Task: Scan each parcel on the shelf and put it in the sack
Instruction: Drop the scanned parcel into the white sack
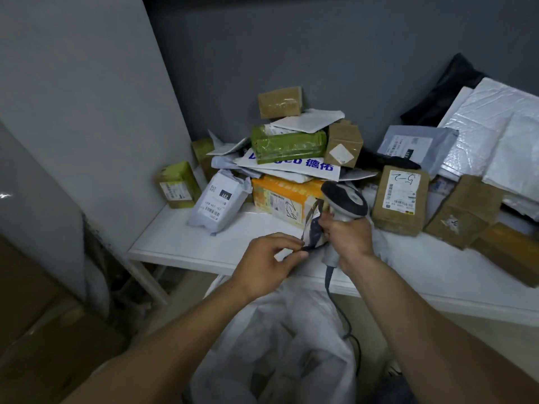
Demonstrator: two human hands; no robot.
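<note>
A grey scanner point(345, 199) is gripped by the right hand point(350, 237) over the front edge of the white shelf point(180, 243). A small dark parcel point(313, 231) is pinched at its lower end by the left hand point(268, 263). A white sack point(277, 345) is seen below both

Green-taped box point(288, 144), orange parcel point(284, 196), white shelf point(180, 243), grey-black scanner point(345, 199).

The right hand point(348, 237) hides the handle of the scanner point(345, 199), it and the left hand point(268, 263) cover much of the small dark parcel point(313, 231), the sack point(280, 345) runs off the bottom edge, and the print on the labels point(401, 191) is too small to read.
</note>
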